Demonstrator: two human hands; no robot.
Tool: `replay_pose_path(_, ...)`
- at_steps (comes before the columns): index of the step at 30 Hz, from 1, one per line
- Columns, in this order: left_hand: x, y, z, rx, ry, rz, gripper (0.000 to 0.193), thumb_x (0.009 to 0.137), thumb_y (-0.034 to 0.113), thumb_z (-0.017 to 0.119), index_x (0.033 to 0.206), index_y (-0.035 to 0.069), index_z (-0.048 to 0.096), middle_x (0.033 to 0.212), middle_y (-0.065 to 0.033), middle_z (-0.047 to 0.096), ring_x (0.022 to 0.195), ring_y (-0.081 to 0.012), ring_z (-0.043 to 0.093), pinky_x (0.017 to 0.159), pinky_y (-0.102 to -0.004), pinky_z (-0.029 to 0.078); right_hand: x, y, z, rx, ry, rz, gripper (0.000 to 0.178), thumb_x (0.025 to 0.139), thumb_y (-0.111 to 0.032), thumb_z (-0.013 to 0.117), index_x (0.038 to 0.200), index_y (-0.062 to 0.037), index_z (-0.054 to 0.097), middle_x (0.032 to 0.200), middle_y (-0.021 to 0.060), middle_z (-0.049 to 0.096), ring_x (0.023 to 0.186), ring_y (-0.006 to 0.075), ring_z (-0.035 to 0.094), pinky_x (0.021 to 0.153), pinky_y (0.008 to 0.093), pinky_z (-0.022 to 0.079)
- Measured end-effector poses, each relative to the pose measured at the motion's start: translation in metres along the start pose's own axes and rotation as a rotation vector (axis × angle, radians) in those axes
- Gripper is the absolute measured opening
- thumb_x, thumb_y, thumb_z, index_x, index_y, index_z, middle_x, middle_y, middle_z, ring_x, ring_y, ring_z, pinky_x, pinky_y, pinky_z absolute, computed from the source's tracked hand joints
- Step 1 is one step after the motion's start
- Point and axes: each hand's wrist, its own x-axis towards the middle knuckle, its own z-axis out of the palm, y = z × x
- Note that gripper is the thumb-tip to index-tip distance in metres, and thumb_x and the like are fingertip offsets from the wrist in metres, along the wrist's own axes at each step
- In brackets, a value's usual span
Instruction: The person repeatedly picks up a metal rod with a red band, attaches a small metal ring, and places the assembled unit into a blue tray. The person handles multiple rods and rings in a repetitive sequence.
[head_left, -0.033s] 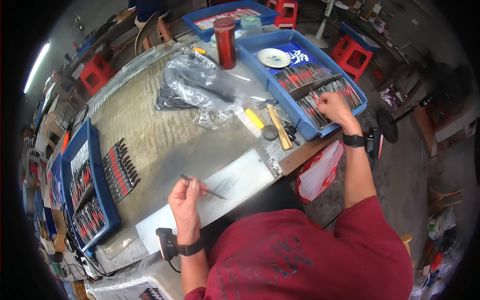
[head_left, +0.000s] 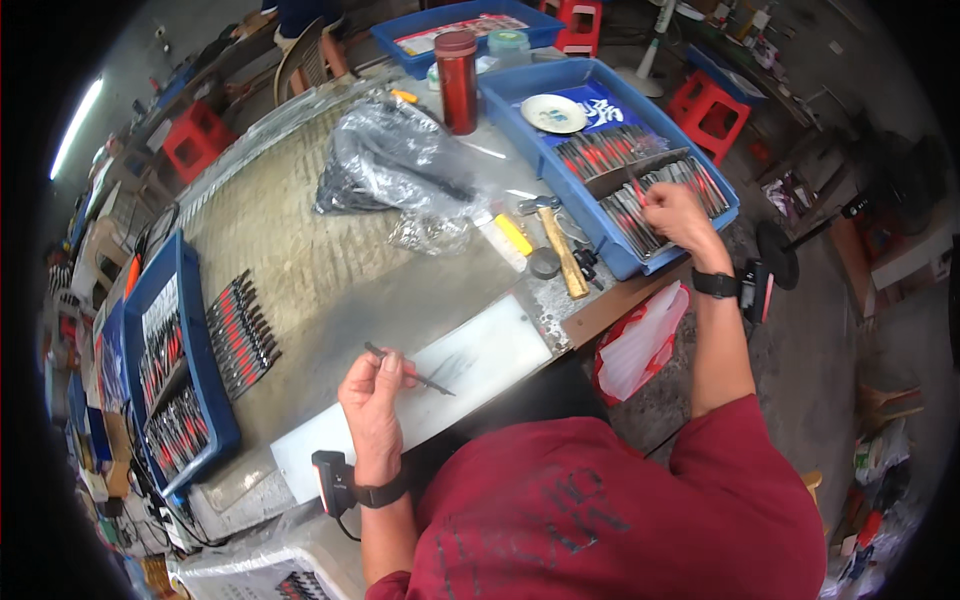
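My left hand (head_left: 372,398) is closed in a pinch around a slim dark pen-like tool with a red section (head_left: 432,385). It holds the tool tilted, just above a white board (head_left: 480,350) at the table's near edge. My right hand (head_left: 678,215) reaches over the blue tray (head_left: 622,262) at the right, its fingers pinching a similar slim red-and-dark tool (head_left: 637,186). That tool stands tilted above the rows of similar tools (head_left: 625,225) in the tray's near compartment. My fingertips partly hide its lower end.
A blue tray of similar tools (head_left: 228,420) stands at the left beside a row of tools (head_left: 242,335). Near the right tray lie a hammer (head_left: 562,250), a black tape roll (head_left: 544,263) and a yellow-handled item (head_left: 513,234). A plastic bag (head_left: 385,160) and red flask (head_left: 457,85) are farther back.
My right hand's pinched tool stands up more plainly above the tray's rows. My left hand keeps its tool in nearly the same place. The whole view has shifted slightly.
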Motion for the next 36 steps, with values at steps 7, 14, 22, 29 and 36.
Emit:
replay_pose_path(7, -0.003, 0.0, 0.013, -0.032, -0.082, -0.007, 0.016, 0.091, 0.016, 0.06, 0.087, 0.001, 0.062, 0.079, -0.0053, 0.063, 0.071, -0.0116, 0.059, 0.068, -0.0244, 0.047, -0.048, -0.069, 0.014, 0.777, -0.353, -0.135, 0.028, 0.082, -0.008, 0.066, 0.108, -0.0005, 0.061, 0.086, -0.0006, 0.063, 0.071, 0.0047, 0.055, 0.062, 0.0191, 0.044)
replay_pose_path(14, -0.005, 0.002, 0.024, -0.086, -0.145, -0.02, 0.019, 0.09, 0.016, 0.064, 0.094, -0.003, 0.065, 0.079, -0.0031, 0.063, 0.072, -0.0108, 0.057, 0.067, -0.0242, 0.047, -0.101, -0.126, 0.096, 0.759, -0.587, -0.213, 0.012, 0.083, -0.003, 0.066, 0.093, -0.0005, 0.059, 0.081, -0.004, 0.056, 0.072, 0.0025, 0.049, 0.064, 0.0189, 0.041)
replay_pose_path(22, -0.006, -0.002, 0.025, 0.004, -0.054, -0.042, 0.016, 0.09, 0.011, 0.059, 0.082, -0.002, 0.065, 0.076, -0.0061, 0.066, 0.069, -0.0105, 0.057, 0.067, -0.0245, 0.045, -0.129, -0.137, 0.144, 0.707, -0.621, -0.259, 0.013, 0.086, -0.006, 0.064, 0.096, 0.0018, 0.061, 0.083, 0.0011, 0.062, 0.076, 0.0058, 0.055, 0.064, 0.0233, 0.046)
replay_pose_path(29, -0.004, 0.004, 0.023, 0.013, -0.043, -0.044, 0.013, 0.088, 0.009, 0.063, 0.08, -0.002, 0.064, 0.071, -0.0069, 0.066, 0.066, -0.0112, 0.058, 0.065, -0.0245, 0.045, -0.135, -0.14, 0.156, 0.781, -0.531, -0.329, 0.013, 0.087, -0.013, 0.062, 0.084, -0.0003, 0.059, 0.066, 0.0062, 0.058, 0.059, 0.0116, 0.052, 0.055, 0.0291, 0.044)
replay_pose_path(36, -0.004, -0.002, 0.019, -0.079, -0.061, -0.065, 0.011, 0.088, 0.009, 0.065, 0.082, 0.0, 0.064, 0.072, -0.0044, 0.064, 0.065, -0.0102, 0.058, 0.064, -0.0236, 0.045, -0.136, -0.139, 0.153, 0.781, -0.513, -0.369, 0.014, 0.088, -0.013, 0.06, 0.081, -0.0003, 0.058, 0.062, 0.0075, 0.058, 0.055, 0.0138, 0.053, 0.052, 0.0304, 0.042)
